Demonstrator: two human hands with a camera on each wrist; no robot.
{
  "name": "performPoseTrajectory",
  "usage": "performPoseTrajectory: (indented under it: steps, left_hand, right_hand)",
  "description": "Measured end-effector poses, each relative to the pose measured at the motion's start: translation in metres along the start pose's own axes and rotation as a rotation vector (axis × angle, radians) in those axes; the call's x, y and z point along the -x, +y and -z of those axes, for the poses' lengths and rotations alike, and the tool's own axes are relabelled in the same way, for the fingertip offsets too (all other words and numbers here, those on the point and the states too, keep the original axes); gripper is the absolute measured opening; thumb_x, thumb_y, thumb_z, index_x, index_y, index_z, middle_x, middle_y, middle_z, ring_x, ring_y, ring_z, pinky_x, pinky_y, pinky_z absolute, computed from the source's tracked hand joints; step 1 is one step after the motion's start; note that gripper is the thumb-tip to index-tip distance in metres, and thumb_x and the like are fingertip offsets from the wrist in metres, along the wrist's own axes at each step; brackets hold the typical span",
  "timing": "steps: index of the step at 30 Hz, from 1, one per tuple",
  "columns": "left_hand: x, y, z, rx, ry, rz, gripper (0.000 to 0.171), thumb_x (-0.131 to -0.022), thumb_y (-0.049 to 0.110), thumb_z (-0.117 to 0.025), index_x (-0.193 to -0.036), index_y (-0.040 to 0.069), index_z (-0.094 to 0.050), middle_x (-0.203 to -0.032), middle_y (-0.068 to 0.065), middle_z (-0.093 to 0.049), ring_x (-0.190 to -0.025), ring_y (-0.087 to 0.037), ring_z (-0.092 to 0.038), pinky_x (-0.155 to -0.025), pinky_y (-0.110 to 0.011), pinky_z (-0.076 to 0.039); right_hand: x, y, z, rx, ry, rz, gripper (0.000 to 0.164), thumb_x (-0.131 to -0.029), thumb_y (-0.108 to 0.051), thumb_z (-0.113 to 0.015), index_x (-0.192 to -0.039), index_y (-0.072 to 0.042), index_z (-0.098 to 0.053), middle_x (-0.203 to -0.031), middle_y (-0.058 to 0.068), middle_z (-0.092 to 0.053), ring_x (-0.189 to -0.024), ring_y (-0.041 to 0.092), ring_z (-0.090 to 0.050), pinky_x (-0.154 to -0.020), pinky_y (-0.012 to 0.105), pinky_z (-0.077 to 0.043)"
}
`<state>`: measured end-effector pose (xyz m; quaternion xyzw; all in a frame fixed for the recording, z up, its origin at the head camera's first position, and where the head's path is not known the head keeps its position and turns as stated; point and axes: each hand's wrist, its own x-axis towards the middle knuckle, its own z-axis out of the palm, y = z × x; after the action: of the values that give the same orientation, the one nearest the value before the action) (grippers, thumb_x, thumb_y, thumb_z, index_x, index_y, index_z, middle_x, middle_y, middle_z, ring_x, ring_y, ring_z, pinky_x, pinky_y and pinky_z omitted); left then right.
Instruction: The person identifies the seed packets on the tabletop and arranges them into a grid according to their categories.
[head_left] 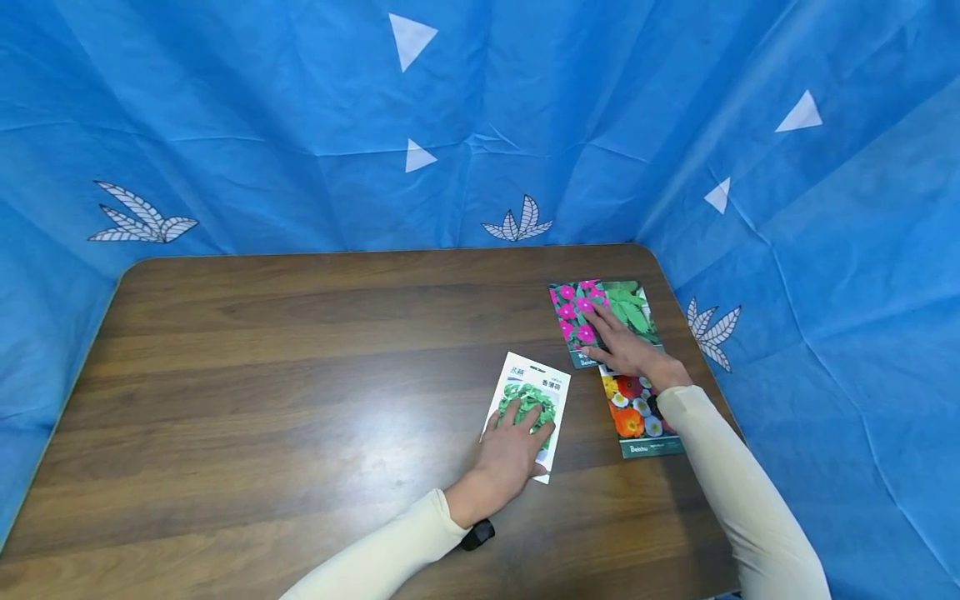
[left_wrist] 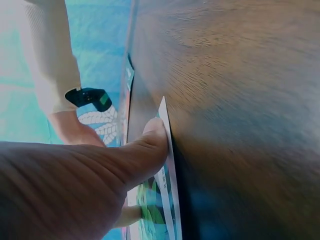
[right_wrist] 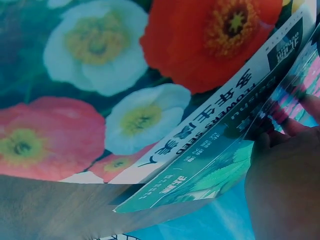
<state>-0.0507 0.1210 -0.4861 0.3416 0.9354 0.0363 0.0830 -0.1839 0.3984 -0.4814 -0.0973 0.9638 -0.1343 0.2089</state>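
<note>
My left hand (head_left: 510,454) lies with spread fingers across a white seed packet (head_left: 553,392) picturing green leaves. Close up in the left wrist view, the thumb (left_wrist: 152,145) lies along that packet's edge. On the right, my right hand (head_left: 626,346) rests over a seed packet with pink flowers (head_left: 566,312) and a green-leaf seed packet (head_left: 633,304), fingers spread on the pink one. Below its wrist is a seed packet with poppies (head_left: 630,421), partly hidden by the forearm; its red and white blooms (right_wrist: 135,120) fill much of the right wrist view.
The brown wooden table (head_left: 262,400) stretches away to the left. Blue cloth (head_left: 300,125) with white triangles and leaf prints hangs behind and beside it. A black wrist device (head_left: 477,534) shows under the left cuff.
</note>
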Motion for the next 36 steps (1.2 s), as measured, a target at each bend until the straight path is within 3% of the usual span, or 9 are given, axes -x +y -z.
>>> performPoseTrajectory:
  steps: [8,14,36]
  left_hand:
    - [0.009,-0.007,-0.003,0.016,0.035,0.015,0.07,-0.075,0.058,-0.064,-0.137,0.034,-0.044,-0.147,0.006,-0.04,-0.137,-0.026,-0.033,-0.102,-0.046,-0.044]
    - [0.014,-0.012,-0.004,0.013,0.015,0.018,0.07,-0.075,0.06,-0.061,-0.138,0.035,-0.043,-0.147,0.006,-0.039,-0.138,-0.027,-0.032,-0.104,-0.045,-0.043]
    - [0.031,-0.04,-0.003,0.041,0.063,0.052,0.069,-0.076,0.059,-0.063,-0.137,0.032,-0.046,-0.145,0.005,-0.042,-0.138,-0.027,-0.034,-0.104,-0.044,-0.043]
  right_hand:
    - [-0.001,0.001,0.0,-0.005,0.001,0.02,0.08,-0.094,-0.048,-0.049,-0.152,-0.015,-0.005,-0.158,0.013,0.006,-0.143,0.042,-0.005,-0.112,0.062,-0.018]
    - [0.0,0.001,-0.003,-0.031,0.017,0.07,0.076,-0.096,-0.039,-0.05,-0.151,-0.009,-0.007,-0.158,0.015,0.004,-0.143,0.041,-0.005,-0.113,0.061,-0.017]
    - [0.0,-0.001,-0.002,-0.016,0.016,0.04,0.078,-0.095,-0.045,-0.048,-0.152,-0.012,-0.005,-0.158,0.014,0.005,-0.144,0.041,-0.003,-0.112,0.064,-0.016]
